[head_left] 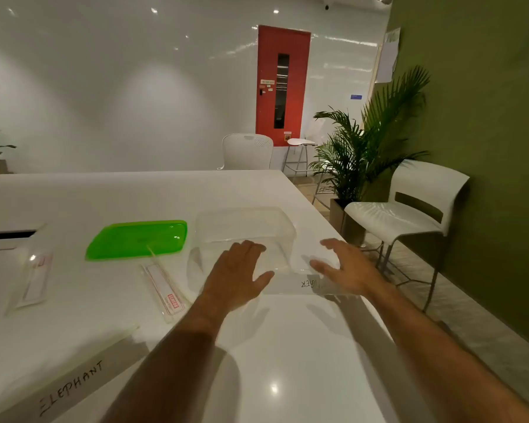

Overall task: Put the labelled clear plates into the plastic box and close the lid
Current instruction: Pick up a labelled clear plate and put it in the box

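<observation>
A clear plastic box (245,230) stands open on the white table (287,361), its green lid (138,239) lying flat to its left. A clear plate labelled TIGER (300,283) lies in front of the box, between my hands. My left hand (237,276) hovers with spread fingers over the box's near edge. My right hand (345,265) is spread just right of that plate, holding nothing. Another clear plate with a red label (165,293) lies left of my left arm. A plate labelled ELEPHANT (71,383) sits at the near left, and a third clear plate (32,279) lies at the far left.
The table's right edge (333,224) runs close to the box. A white chair (409,209) and a potted palm (367,148) stand to the right on the floor. Another chair (246,151) stands behind the table. A dark slot (6,235) is set in the table at left.
</observation>
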A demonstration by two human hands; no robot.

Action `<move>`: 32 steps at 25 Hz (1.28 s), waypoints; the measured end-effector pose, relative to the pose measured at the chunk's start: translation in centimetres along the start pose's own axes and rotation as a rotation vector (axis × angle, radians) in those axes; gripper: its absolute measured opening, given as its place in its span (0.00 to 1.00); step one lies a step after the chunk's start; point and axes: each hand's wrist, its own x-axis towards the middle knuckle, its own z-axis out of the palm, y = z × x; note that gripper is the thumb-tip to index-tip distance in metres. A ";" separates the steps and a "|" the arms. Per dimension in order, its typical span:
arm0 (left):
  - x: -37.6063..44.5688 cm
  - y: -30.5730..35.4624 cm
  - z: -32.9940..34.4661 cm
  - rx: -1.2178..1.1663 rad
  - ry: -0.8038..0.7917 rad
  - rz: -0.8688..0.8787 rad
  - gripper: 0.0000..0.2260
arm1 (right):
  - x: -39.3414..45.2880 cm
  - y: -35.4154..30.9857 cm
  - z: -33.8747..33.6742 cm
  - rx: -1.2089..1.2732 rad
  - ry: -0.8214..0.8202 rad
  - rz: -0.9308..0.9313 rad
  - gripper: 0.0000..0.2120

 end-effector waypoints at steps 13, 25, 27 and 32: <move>-0.1 0.3 3.6 -0.248 -0.345 -0.340 0.14 | 0.2 1.5 0.3 -0.172 -0.359 -0.004 0.18; 0.5 1.6 2.9 -0.959 -0.124 -0.677 0.31 | 0.2 -0.2 0.4 0.234 -0.308 0.166 0.07; 0.7 2.4 2.8 -1.141 -0.116 -0.723 0.31 | 0.2 -1.1 0.6 0.434 -0.330 0.260 0.07; 1.3 5.5 2.0 -1.411 -0.208 -0.792 0.24 | -0.6 -3.9 0.5 0.780 -0.407 0.478 0.09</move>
